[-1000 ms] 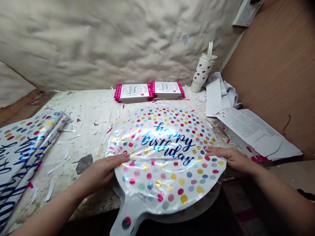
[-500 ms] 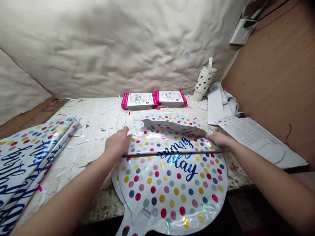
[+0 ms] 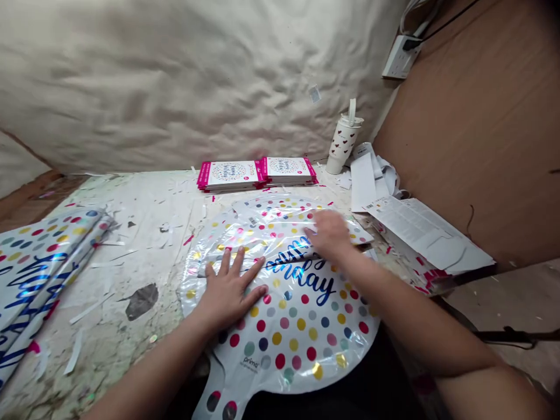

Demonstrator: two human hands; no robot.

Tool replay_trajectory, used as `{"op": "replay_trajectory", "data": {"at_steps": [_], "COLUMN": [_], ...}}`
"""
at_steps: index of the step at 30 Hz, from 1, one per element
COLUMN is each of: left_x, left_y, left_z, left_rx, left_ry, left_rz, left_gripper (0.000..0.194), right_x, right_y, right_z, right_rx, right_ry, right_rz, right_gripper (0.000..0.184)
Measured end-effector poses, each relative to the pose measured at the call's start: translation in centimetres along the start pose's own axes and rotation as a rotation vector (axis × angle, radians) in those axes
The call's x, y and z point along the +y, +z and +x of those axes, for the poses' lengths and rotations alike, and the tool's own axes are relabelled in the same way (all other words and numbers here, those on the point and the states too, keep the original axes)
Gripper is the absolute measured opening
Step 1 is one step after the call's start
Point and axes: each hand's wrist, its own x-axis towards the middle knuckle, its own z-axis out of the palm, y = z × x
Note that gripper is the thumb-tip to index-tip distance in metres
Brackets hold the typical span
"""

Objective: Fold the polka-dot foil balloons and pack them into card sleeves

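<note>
A flat, uninflated foil balloon (image 3: 301,326) with coloured dots and blue lettering lies in front of me, its tail hanging over the table's near edge. Across its middle runs a folded-over flap (image 3: 280,233) of dotted foil. My left hand (image 3: 230,291) rests on the foil, palm down with fingers spread, at the left end of the fold. On the flap's right part lies my right hand (image 3: 331,233), its fingers bent and blurred, so their grip is unclear. Beneath, the edge of at least one more balloon shows at the left.
Two stacks of pink-edged packets (image 3: 234,173) stand at the back. A white tumbler with hearts (image 3: 344,146) is right of them, near white paper pieces (image 3: 365,181) and a printed sheet (image 3: 431,233). Folded dotted balloons (image 3: 39,280) lie at left. Scraps litter the worn table (image 3: 144,233).
The raised foil flap now lies flatter over the balloon. My left hand has gone from holding its edge to lying spread on it; my right hand has moved inward from the right edge.
</note>
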Motion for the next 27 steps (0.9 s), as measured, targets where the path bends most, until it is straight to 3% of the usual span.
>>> {"op": "replay_trajectory", "data": {"at_steps": [2,4,6,9,10,11,13,15,16,18,20,23,25,27], "left_x": [0.2,0.3,0.2,0.4,0.7,1.3,3.0,5.1,6.1,7.5,8.0,7.9,7.8,8.0], "left_y": [0.1,0.2,0.2,-0.2,-0.4,-0.6,-0.7,-0.4,-0.2,0.4,0.8,1.0,0.9,0.5], "left_z": [0.1,0.1,0.0,0.2,0.3,0.6,1.2,2.0,2.3,2.8,2.9,2.7,2.7,2.9], "left_rx": [-0.013,-0.022,-0.031,-0.073,-0.084,-0.079,-0.043,-0.026,-0.038,-0.069,-0.065,-0.046,-0.053,-0.065], "left_ry": [-0.016,-0.031,-0.039,-0.056,-0.058,-0.053,-0.015,0.026,0.037,0.036,0.035,0.037,0.032,0.063], "left_rz": [0.019,0.039,0.049,0.039,0.036,0.036,0.034,0.011,-0.007,-0.040,-0.058,-0.086,-0.100,-0.117], "left_gripper": [0.057,0.058,0.058,0.059,0.060,0.061,0.064,0.071,0.075,0.082,0.083,0.079,0.080,0.077], "right_x": [-4.0,-4.6,-1.5,6.2,8.2,9.5,9.9,8.4,7.5,6.2,5.7,4.4,1.5,-3.1], "right_y": [1.9,3.1,3.1,1.4,0.8,0.3,-0.2,0.0,0.3,1.0,1.5,1.3,0.7,0.3], "right_z": [-1.5,-3.1,-4.8,-7.8,-8.8,-9.7,-11.0,-11.1,-10.7,-9.1,-7.0,-4.3,-3.2,-2.4], "right_rx": [-0.181,-0.309,-0.366,-0.240,-0.192,-0.133,-0.091,-0.122,-0.147,-0.142,-0.056,0.104,0.209,0.262], "right_ry": [-0.339,-0.457,-0.312,0.204,0.306,0.320,0.199,0.117,0.152,0.344,0.539,0.657,0.576,0.313], "right_rz": [0.123,0.198,0.170,-0.044,-0.124,-0.188,-0.223,-0.153,-0.088,0.105,0.355,0.569,0.572,0.526], "right_gripper": [0.064,0.072,0.073,0.072,0.069,0.064,0.058,0.060,0.065,0.077,0.085,0.081,0.071,0.067]}}
